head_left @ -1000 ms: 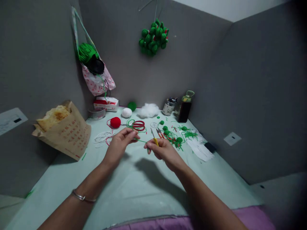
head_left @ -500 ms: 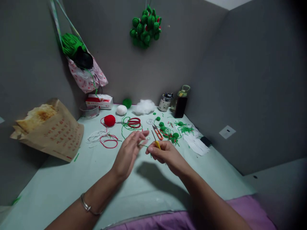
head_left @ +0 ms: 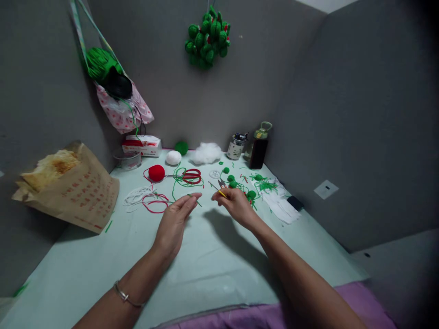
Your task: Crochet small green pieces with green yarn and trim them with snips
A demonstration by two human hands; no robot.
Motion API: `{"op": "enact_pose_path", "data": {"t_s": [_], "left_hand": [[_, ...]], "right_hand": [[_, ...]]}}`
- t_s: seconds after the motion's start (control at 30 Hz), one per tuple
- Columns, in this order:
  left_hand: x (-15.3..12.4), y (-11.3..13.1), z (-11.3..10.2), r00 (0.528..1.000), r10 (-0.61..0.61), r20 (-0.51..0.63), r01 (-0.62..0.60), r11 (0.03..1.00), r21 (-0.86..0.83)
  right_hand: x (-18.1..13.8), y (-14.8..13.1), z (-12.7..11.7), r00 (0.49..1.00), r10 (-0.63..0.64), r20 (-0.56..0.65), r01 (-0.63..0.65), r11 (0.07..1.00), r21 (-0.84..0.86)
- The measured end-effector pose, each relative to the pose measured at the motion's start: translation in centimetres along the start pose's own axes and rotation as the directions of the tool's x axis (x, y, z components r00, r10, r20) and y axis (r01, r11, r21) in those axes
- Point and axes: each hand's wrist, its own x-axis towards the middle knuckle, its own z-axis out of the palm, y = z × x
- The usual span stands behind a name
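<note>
My left hand [head_left: 176, 217] hovers over the pale green table [head_left: 192, 265] with its fingers pinched on a short piece of green yarn [head_left: 194, 197]. My right hand [head_left: 233, 203] is closed on a yellow-handled crochet hook [head_left: 219, 191] whose metal tip points left toward the yarn. Just beyond my right hand lie small orange snips [head_left: 222, 183] and several small green crocheted balls [head_left: 240, 185] with loose green threads. Red-handled scissors [head_left: 190, 176] rest among green yarn loops behind my left hand.
A red yarn ball [head_left: 156, 172], a white ball [head_left: 173, 157], a green ball [head_left: 181, 147] and white stuffing [head_left: 206, 153] sit at the back. A paper bag with bread [head_left: 68, 187] leans at left. A dark bottle [head_left: 259, 148] and jar [head_left: 236, 147] stand at right. Green balls [head_left: 207, 39] hang on the wall.
My right hand has moved forward and up, away from me, with the hook. My left hand lowered and pinched the green yarn end; earlier its fingers were spread.
</note>
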Motion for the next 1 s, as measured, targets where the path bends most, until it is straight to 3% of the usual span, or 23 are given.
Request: {"op": "enact_pose_path", "data": {"t_s": [0.13, 0.3, 0.67, 1.0], "left_hand": [[0.3, 0.4, -0.8, 0.999, -0.033, -0.037, 0.032, 0.999, -0.012], [0.1, 0.9, -0.6, 0.998, -0.064, 0.008, 0.064, 0.998, 0.0], [-0.4, 0.7, -0.3, 0.995, -0.06, 0.073, 0.061, 0.998, -0.01], [0.0, 0.3, -0.7, 0.995, -0.049, 0.087, 0.047, 0.998, 0.034]], "right_hand": [[2.1, 2.5, 1.4, 0.999, 0.041, -0.037, -0.049, 0.956, -0.289], [2.3, 3.8, 3.3, 0.998, 0.055, -0.003, -0.05, 0.874, -0.483], [2.1, 4.2, 2.4, 0.997, 0.075, -0.019, -0.07, 0.777, -0.626], [2.0, 4.8, 2.0, 0.997, 0.071, -0.024, -0.07, 0.781, -0.621]]}}
